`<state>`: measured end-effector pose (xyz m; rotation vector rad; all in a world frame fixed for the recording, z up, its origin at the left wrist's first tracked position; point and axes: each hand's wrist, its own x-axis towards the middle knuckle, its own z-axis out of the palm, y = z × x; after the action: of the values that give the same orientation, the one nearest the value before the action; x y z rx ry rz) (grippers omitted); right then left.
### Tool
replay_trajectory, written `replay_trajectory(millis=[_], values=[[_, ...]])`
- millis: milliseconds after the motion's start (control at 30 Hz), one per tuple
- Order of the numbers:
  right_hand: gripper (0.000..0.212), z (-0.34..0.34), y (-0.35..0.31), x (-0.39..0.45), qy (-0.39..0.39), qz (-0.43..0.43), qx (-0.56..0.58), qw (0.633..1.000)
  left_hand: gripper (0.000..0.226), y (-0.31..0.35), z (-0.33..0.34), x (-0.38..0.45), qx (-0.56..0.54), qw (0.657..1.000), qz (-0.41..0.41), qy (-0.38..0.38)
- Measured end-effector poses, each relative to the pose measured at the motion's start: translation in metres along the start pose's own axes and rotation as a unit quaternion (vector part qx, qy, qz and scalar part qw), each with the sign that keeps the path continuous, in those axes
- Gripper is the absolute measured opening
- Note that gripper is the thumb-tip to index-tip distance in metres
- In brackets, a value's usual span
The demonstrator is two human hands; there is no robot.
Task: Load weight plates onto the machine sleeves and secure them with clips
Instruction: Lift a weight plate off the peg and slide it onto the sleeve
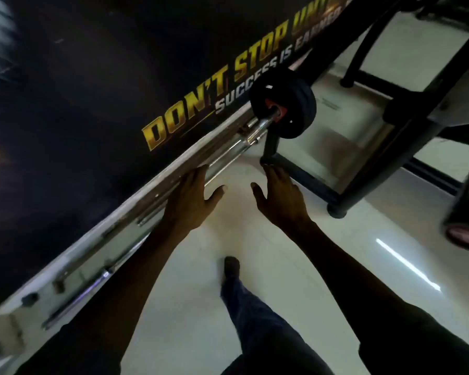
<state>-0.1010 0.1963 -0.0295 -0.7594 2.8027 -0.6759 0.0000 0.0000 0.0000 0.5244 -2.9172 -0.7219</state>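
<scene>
Glossy pale tile floor (268,239) is seen here, with a streak of light reflected on it. Black round weight plates (284,106), rubbery looking with an orange hub, are stacked on a chrome bar (257,125) beyond the hands; looks like two or three, exact count can't be told from the blur. More shiny steel bars (173,182) are laid along the base of a dark wall banner (214,77) printed in gold block letters, too smeared to be counted properly. A black tubular machine frame (390,109) is stood on the right.

Both arms are stretched forward. The left hand (194,197) is held flat, fingers straight, thumb splayed, over the bars, contact can't be confirmed. The right hand (279,197) is spread out the same way, nothing held. One shoe (232,266) is visible below.
</scene>
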Motion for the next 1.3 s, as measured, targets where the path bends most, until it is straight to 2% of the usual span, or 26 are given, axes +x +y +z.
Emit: replay_trajectory(millis=[67,233,367,700,900,1100,1300], values=[[0.065,0.009,-0.003,0.027,0.014,0.032,0.028,0.999,0.082,-0.013,0.004,0.036,-0.020,1.000,0.003,-0.024],[0.064,0.022,-0.008,0.096,0.022,0.098,0.047,0.994,0.084,-0.034,0.009,0.134,0.009,0.996,0.047,-0.082],[0.061,0.019,-0.005,0.141,0.058,0.142,0.072,0.986,0.075,-0.037,0.013,0.208,-0.015,0.990,0.086,-0.113],[0.052,0.028,0.053,0.256,0.130,0.230,0.148,0.953,0.069,-0.031,0.066,0.400,-0.068,0.962,0.196,-0.180],[0.070,0.034,0.097,0.329,0.168,0.253,0.151,0.941,0.078,-0.030,0.115,0.500,-0.081,0.945,0.248,-0.195],[0.079,0.052,0.122,0.369,0.230,0.266,0.099,0.931,0.089,-0.039,0.155,0.547,-0.124,0.934,0.261,-0.209],[0.077,0.063,0.125,0.372,0.303,0.270,0.112,0.907,0.080,-0.046,0.162,0.563,-0.168,0.939,0.251,-0.165]])
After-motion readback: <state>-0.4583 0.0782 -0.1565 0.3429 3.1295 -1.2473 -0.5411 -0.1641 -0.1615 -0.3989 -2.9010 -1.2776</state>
